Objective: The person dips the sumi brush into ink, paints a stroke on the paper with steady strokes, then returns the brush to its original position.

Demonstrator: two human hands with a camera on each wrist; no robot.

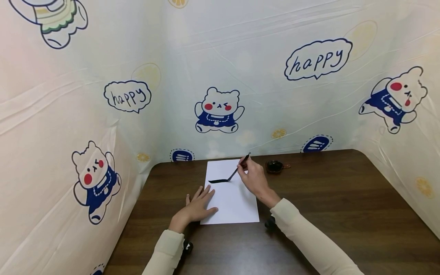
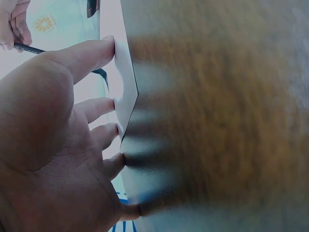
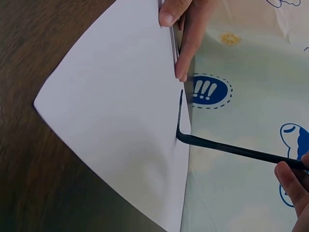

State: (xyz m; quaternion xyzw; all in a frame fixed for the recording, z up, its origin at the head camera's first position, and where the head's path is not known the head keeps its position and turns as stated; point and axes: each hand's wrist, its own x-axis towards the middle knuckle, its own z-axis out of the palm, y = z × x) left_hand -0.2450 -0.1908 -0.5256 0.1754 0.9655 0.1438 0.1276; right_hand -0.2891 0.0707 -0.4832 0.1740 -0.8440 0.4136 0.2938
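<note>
A white sheet of paper (image 1: 230,208) lies on the table, bearing one thick black stroke (image 1: 218,181) in its upper part. My right hand (image 1: 254,177) pinches a dark brush (image 1: 237,170) by its handle. The brush tip touches the paper at the right end of that stroke; in the right wrist view the bristles (image 3: 181,137) bend against the sheet. My left hand (image 1: 196,206) rests with spread fingers on the paper's left edge. In the left wrist view its thumb and some fingertips touch the sheet, while the outer fingers reach onto the wood.
A small dish (image 1: 274,166) of black ink with a short handle stands right of the paper, near the table's far edge. The brown wooden table (image 1: 326,214) extends on both sides. A printed cloth (image 1: 220,57) with bears hangs behind and around it.
</note>
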